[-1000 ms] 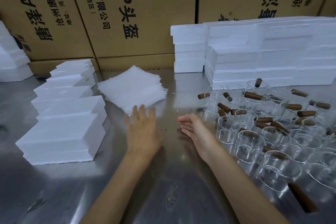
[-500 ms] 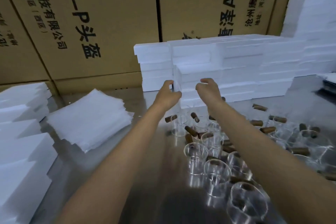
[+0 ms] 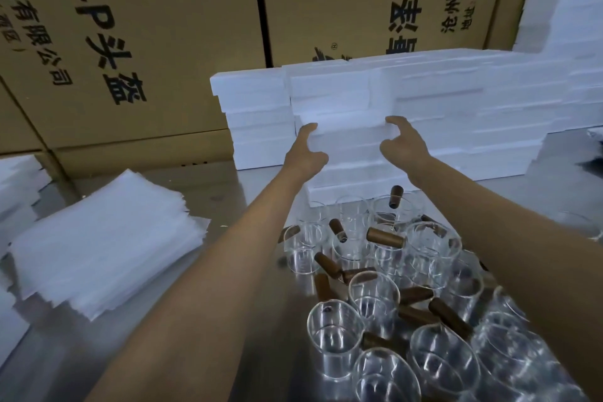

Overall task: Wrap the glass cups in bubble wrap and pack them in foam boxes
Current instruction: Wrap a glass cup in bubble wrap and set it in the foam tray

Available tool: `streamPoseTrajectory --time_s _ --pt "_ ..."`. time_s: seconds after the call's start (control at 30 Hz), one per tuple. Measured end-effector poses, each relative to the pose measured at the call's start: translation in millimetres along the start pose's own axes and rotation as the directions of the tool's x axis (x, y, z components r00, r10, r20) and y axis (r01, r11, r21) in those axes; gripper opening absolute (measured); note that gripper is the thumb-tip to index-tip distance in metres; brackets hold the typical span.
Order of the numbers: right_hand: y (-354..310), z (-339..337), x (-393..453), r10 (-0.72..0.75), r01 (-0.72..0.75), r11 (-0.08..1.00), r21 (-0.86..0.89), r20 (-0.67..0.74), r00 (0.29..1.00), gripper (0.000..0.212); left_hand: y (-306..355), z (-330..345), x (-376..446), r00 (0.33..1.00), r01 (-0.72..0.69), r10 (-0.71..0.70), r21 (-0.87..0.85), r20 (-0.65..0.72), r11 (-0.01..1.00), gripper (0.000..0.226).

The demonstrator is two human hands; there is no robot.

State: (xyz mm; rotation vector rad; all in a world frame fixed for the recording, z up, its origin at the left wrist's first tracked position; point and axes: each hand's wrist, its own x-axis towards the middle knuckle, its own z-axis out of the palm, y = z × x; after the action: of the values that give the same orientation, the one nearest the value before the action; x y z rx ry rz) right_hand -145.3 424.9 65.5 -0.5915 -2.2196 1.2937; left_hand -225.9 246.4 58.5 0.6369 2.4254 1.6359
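At the far edge of the table (image 3: 208, 196), head view: both arms reach over the glass cups (image 3: 375, 300) to the nearest foam stack (image 3: 352, 179). Left hand (image 3: 305, 153) is clamped on the left end of a foam box (image 3: 350, 132) near the top of that stack, fingers up along its corner, thumb hidden behind the hand. Right hand (image 3: 403, 145) is clamped on the box's right end, index finger hooked over the top edge, thumb curled against the face below. Whether the box is lifted clear of the stack, cannot tell. Cups stand packed together between and under the forearms, each with a brown handle (image 3: 385, 237); count uncertain, roughly a dozen visible, several cut off at the bottom and right edges or hidden by the right forearm. Foam stacks behind: boundaries blur into one white mass (image 3: 489, 108), individual boxes not countable; more foam is cut off at upper right. One pile of white wrap sheets (image 3: 104, 248) lies left of the left forearm, well apart from the cups; sheet count indeterminate. Further white foam at the left edge is cropped. Cardboard cartons (image 3: 146, 42) with printed characters form the backdrop, at least three, all cut off at the top.
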Motion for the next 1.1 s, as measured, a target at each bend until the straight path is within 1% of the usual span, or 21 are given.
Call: streamPoseTrajectory --time_s 0.17,0.27,0.37,0.6,0.73,0.83,0.93,1.1 --pt "-2 2 1 0.032 -0.034 0.991 0.128 0.018 0.999 0.052 -5 2 1 1.0 0.011 -0.015 -0.142 -0.023 0.99 0.073" --pt "-8 2 -8 0.042 -0.043 0.986 0.159 0.008 0.999 0.048 -1 -4 -5 0.999 0.009 -0.018 -0.198 -0.043 0.98 0.072" --pt "-20 1 -20 0.02 -0.022 0.984 0.176 0.014 1.0 0.046 8 -14 -20 0.998 0.01 -0.024 -0.24 -0.057 0.971 0.07" --pt "-59 1 -69 -0.047 0.023 0.977 0.21 0.109 0.993 0.043 15 -58 -82 0.986 0.025 -0.074 -0.309 -0.149 0.951 0.059" --pt "-89 8 -116 -0.074 0.021 0.969 0.245 0.209 0.975 0.039 16 -94 -133 0.967 -0.041 -0.032 -0.274 -0.254 0.961 0.053" --pt "-106 15 -157 -0.101 0.04 0.978 0.203 0.3 0.948 0.036 10 -121 -181 0.943 -0.046 -0.024 -0.201 -0.332 0.979 0.046" --pt "-115 22 -202 -0.107 0.072 0.993 0.098 0.417 0.903 0.035 -11 -142 -234 0.942 -0.001 -0.046 -0.14 -0.332 0.99 0.044" --pt "-99 37 -266 -0.022 0.124 0.984 -0.131 0.593 0.805 0.037 -56 -152 -312 0.941 0.095 -0.079 0.033 -0.329 0.995 0.049"
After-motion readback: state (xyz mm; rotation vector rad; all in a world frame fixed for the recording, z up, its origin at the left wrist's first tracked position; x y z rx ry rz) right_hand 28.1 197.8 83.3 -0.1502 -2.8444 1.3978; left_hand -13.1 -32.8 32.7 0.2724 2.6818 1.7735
